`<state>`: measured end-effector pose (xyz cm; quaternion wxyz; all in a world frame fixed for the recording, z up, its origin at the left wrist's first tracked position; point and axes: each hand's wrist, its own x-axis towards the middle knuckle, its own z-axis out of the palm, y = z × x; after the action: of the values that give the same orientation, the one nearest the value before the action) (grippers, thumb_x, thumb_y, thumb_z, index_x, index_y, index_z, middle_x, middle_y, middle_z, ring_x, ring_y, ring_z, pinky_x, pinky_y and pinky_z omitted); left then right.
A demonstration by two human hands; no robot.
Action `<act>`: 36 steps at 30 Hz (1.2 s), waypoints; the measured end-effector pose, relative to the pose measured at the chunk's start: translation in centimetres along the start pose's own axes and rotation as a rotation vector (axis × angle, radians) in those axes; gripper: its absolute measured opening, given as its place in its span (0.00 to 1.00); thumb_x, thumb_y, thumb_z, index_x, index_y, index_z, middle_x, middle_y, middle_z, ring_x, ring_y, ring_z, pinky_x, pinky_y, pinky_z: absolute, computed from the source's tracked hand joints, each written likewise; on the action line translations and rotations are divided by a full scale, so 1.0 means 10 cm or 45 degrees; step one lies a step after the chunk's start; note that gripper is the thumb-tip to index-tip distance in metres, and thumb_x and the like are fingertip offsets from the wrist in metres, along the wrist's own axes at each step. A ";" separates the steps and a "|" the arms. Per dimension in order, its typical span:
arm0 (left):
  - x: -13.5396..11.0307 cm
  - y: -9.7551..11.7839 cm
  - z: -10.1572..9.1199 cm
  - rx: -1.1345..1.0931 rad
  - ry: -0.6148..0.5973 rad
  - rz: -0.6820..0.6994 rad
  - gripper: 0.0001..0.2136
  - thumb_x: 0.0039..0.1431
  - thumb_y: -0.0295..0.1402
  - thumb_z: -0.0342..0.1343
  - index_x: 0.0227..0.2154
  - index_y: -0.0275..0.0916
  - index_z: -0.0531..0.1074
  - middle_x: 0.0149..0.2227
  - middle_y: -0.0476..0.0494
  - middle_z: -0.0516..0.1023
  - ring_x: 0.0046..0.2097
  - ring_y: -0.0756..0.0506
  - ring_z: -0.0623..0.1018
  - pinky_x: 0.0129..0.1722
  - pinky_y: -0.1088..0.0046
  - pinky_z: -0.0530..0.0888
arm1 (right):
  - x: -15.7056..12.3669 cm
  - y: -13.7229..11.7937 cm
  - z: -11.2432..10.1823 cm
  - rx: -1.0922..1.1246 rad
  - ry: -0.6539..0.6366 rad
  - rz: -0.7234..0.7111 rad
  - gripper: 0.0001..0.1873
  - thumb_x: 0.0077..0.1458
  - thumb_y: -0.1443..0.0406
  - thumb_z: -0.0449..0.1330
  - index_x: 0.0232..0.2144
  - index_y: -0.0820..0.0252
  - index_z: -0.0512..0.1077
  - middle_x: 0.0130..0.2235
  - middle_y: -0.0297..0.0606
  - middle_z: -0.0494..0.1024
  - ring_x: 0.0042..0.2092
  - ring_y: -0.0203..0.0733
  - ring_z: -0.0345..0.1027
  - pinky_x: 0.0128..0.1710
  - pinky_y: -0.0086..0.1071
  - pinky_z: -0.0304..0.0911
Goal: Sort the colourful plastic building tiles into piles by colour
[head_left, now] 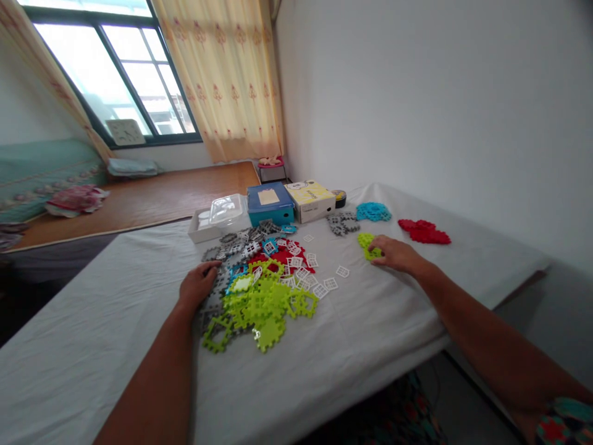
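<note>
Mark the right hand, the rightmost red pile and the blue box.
Right hand (393,253): head view, back of the hand.
Rightmost red pile (424,231): head view, middle.
Blue box (272,216): head view, front side.

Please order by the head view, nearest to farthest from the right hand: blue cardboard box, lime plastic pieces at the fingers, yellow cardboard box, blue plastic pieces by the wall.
From the right hand:
1. Lime toothed plastic pieces, at its fingertips.
2. Blue plastic pieces, just beyond those.
3. Yellow cardboard box, farther left.
4. Blue cardboard box, left of that.
</note>
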<state>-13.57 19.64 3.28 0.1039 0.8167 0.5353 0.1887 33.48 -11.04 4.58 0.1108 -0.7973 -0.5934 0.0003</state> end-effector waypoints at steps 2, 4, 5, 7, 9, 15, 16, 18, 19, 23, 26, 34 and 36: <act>0.00 0.00 0.01 -0.004 0.010 0.003 0.18 0.59 0.37 0.47 0.47 0.44 0.77 0.49 0.45 0.79 0.49 0.41 0.77 0.46 0.68 0.73 | 0.02 -0.07 -0.03 0.007 0.018 -0.013 0.13 0.50 0.62 0.62 0.40 0.57 0.74 0.44 0.43 0.73 0.45 0.46 0.70 0.43 0.35 0.66; 0.01 -0.01 0.03 -0.010 0.021 0.007 0.18 0.59 0.37 0.48 0.47 0.45 0.77 0.48 0.46 0.79 0.48 0.42 0.77 0.46 0.69 0.73 | 0.05 -0.23 -0.09 0.045 0.027 -0.062 0.12 0.51 0.62 0.61 0.40 0.56 0.74 0.43 0.42 0.74 0.43 0.45 0.71 0.42 0.35 0.66; 0.01 -0.02 0.03 -0.012 0.022 0.007 0.17 0.59 0.37 0.48 0.47 0.45 0.77 0.48 0.47 0.80 0.48 0.42 0.77 0.46 0.69 0.73 | 0.06 -0.35 -0.12 0.082 0.015 -0.106 0.13 0.51 0.61 0.62 0.40 0.56 0.74 0.42 0.42 0.74 0.41 0.44 0.71 0.42 0.35 0.66; 0.01 -0.02 0.04 -0.013 0.020 -0.001 0.18 0.59 0.38 0.48 0.47 0.45 0.77 0.47 0.47 0.80 0.47 0.42 0.78 0.45 0.70 0.73 | 0.08 -0.68 -0.16 0.213 -0.040 -0.247 0.14 0.52 0.59 0.62 0.41 0.57 0.74 0.41 0.41 0.75 0.36 0.40 0.71 0.40 0.35 0.66; 0.01 -0.02 0.04 -0.013 0.009 -0.013 0.18 0.59 0.38 0.47 0.47 0.45 0.77 0.47 0.46 0.80 0.47 0.42 0.78 0.44 0.70 0.73 | 0.09 -1.08 -0.15 0.393 -0.118 -0.451 0.15 0.55 0.57 0.60 0.43 0.57 0.74 0.42 0.40 0.76 0.33 0.37 0.71 0.39 0.33 0.66; -0.02 0.02 0.02 -0.019 -0.013 -0.016 0.18 0.60 0.38 0.46 0.48 0.45 0.76 0.50 0.46 0.78 0.49 0.42 0.77 0.46 0.70 0.72 | 0.08 -2.08 0.11 0.391 -0.094 -0.843 0.29 0.53 0.51 0.62 0.54 0.58 0.68 0.50 0.47 0.74 0.50 0.49 0.68 0.51 0.42 0.63; -0.03 0.02 0.01 -0.021 -0.010 -0.017 0.18 0.60 0.38 0.46 0.48 0.45 0.76 0.50 0.47 0.78 0.49 0.42 0.77 0.46 0.70 0.72 | 0.09 -2.17 0.16 0.325 -0.072 -0.856 0.33 0.51 0.50 0.63 0.54 0.59 0.67 0.51 0.49 0.73 0.52 0.51 0.66 0.52 0.44 0.63; -0.03 0.03 0.01 -0.022 -0.007 -0.017 0.18 0.59 0.38 0.46 0.48 0.45 0.76 0.49 0.47 0.79 0.49 0.42 0.77 0.45 0.70 0.72 | 0.11 -2.30 0.27 0.220 -0.042 -0.863 0.34 0.49 0.49 0.64 0.54 0.61 0.67 0.50 0.51 0.73 0.51 0.53 0.66 0.51 0.46 0.63; -0.03 0.04 0.01 -0.020 -0.007 -0.016 0.18 0.59 0.38 0.46 0.48 0.45 0.76 0.49 0.47 0.79 0.48 0.42 0.77 0.45 0.70 0.72 | 0.12 -2.34 0.31 0.192 -0.029 -0.858 0.33 0.49 0.50 0.64 0.53 0.61 0.68 0.49 0.51 0.74 0.51 0.53 0.66 0.51 0.46 0.63; -0.02 0.02 0.02 -0.015 -0.004 -0.011 0.18 0.59 0.38 0.46 0.48 0.45 0.76 0.48 0.47 0.79 0.47 0.43 0.78 0.45 0.71 0.72 | 0.15 -2.39 0.36 0.234 0.007 -0.834 0.29 0.48 0.55 0.65 0.52 0.59 0.69 0.49 0.48 0.74 0.50 0.52 0.66 0.51 0.46 0.63; 0.00 0.00 0.03 -0.006 0.001 -0.008 0.18 0.59 0.38 0.46 0.48 0.46 0.76 0.48 0.46 0.79 0.48 0.42 0.77 0.45 0.70 0.72 | 0.16 -2.35 0.29 0.462 0.025 -0.828 0.30 0.48 0.60 0.65 0.55 0.56 0.66 0.53 0.46 0.72 0.55 0.50 0.64 0.56 0.45 0.59; 0.01 0.00 0.01 0.000 -0.030 0.012 0.18 0.60 0.37 0.46 0.49 0.44 0.76 0.51 0.45 0.78 0.51 0.41 0.76 0.48 0.69 0.71 | 0.13 -1.73 0.04 1.309 0.003 -0.333 0.30 0.49 0.54 0.65 0.52 0.57 0.66 0.51 0.45 0.73 0.47 0.44 0.72 0.43 0.38 0.70; 0.01 0.00 0.00 -0.003 -0.036 0.017 0.18 0.60 0.37 0.46 0.49 0.43 0.75 0.51 0.45 0.78 0.51 0.41 0.76 0.47 0.69 0.71 | 0.09 -1.36 0.02 1.280 0.061 -0.195 0.29 0.49 0.54 0.65 0.52 0.58 0.67 0.50 0.46 0.74 0.45 0.44 0.73 0.42 0.39 0.71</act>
<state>-13.51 19.70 3.30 0.1110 0.8228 0.5280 0.1786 20.82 -6.47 6.93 0.4940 -0.5994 -0.5740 0.2593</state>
